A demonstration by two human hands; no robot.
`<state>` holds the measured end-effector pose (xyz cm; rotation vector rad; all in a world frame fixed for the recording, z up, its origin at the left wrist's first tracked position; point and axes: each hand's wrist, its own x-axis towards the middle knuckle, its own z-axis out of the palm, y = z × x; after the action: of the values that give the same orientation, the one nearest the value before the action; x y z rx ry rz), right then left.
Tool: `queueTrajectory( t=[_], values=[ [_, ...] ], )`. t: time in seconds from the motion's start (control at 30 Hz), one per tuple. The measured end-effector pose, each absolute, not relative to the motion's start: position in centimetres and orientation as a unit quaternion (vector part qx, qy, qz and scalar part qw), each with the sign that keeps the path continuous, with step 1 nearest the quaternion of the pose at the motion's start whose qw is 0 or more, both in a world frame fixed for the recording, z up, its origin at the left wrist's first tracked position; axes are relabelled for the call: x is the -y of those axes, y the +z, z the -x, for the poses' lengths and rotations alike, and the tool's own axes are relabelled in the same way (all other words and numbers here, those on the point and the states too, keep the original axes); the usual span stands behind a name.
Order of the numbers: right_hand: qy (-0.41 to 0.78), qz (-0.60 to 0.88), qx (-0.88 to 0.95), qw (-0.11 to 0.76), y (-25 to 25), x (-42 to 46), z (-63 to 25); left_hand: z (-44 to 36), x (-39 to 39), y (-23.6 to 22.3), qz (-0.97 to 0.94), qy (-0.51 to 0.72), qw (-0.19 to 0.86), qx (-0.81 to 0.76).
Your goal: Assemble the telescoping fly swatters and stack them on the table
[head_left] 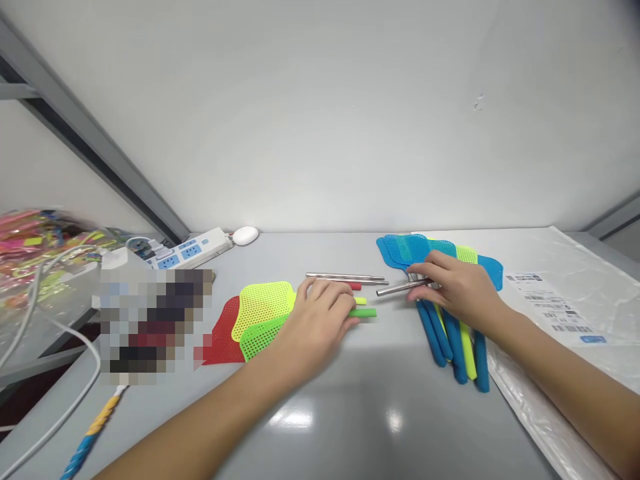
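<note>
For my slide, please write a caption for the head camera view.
Left hand grips a green foam sleeve beside fly swatters; right hand holds a steel tube.

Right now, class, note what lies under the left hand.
Green and yellow mesh fly swatters run under the left hand; a green tube shows past its fingers. The rest is covered.
</note>
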<state>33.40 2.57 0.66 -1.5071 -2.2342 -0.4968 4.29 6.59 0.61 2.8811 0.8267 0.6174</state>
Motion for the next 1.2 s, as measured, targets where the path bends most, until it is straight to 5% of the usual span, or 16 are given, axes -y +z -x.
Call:
queueTrajectory(
  t=[0.3,1.2],
  values=[
    [-0.169,0.515,0.794,0.277,1.3,-1.6,-32.4,-3.8,-6.7,1.3,-0.927,0.253,0.078,-0.267],
    [-0.188,0.505,0.808,0.238,0.8,-1.3,-31.6,-3.3,-7.3,1.0,-0.932,0.258,0.069,-0.245]
  ],
)
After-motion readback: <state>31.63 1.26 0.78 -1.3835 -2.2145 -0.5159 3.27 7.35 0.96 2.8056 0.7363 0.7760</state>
